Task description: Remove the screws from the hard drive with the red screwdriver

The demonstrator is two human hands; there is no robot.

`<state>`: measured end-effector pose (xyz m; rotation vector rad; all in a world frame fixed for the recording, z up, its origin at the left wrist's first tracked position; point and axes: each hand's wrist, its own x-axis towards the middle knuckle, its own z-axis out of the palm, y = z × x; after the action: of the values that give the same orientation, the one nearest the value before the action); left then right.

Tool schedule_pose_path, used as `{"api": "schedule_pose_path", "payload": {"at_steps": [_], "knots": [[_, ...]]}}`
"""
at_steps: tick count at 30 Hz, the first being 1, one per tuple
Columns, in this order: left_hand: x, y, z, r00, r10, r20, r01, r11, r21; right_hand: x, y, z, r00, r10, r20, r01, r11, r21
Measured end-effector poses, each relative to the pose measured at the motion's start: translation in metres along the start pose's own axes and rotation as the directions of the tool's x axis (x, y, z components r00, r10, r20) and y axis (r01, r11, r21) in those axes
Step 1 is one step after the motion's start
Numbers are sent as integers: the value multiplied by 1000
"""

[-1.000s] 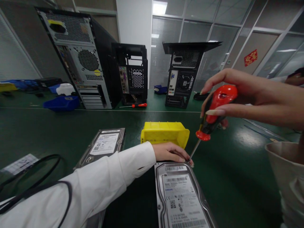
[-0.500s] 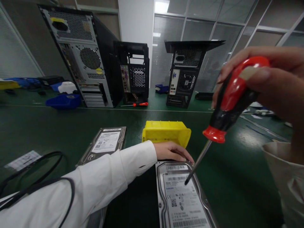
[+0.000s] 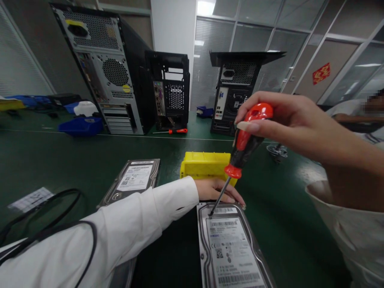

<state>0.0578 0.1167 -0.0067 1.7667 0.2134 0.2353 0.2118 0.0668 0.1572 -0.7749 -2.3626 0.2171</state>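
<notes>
A hard drive [image 3: 232, 252] with a white label lies face up in front of me. My left hand [image 3: 217, 191] rests across its far edge, fingers bent over the right corner and holding it. In my right hand [image 3: 270, 120] is a red and black screwdriver [image 3: 242, 146], pinched between thumb and fingers around the handle. It slants down to the left, with its tip at the upper left of the drive's label area; whether it sits in a screw is too small to tell. Behind the left hand stands a yellow bin [image 3: 207, 164].
A second hard drive [image 3: 136, 178] lies left, partly behind my sleeve. Computer cases [image 3: 115, 72] stand along the back, with another screwdriver [image 3: 178, 131] before them. A blue bin [image 3: 81, 126] and black cable [image 3: 67, 192] are left. Another person's arm [image 3: 357, 116] shows far right.
My right hand has moved left and down with the screwdriver, bringing its tip from over the label's right side to the drive's upper left. My left hand has stayed put.
</notes>
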Motion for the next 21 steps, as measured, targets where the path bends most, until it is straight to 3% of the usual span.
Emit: {"api": "schedule_pose_path", "payload": {"at_steps": [21], "knots": [[2, -5, -2, 999, 27, 24, -27, 1000, 15, 0, -1, -3, 1000, 3, 25, -3, 1000, 28]]}}
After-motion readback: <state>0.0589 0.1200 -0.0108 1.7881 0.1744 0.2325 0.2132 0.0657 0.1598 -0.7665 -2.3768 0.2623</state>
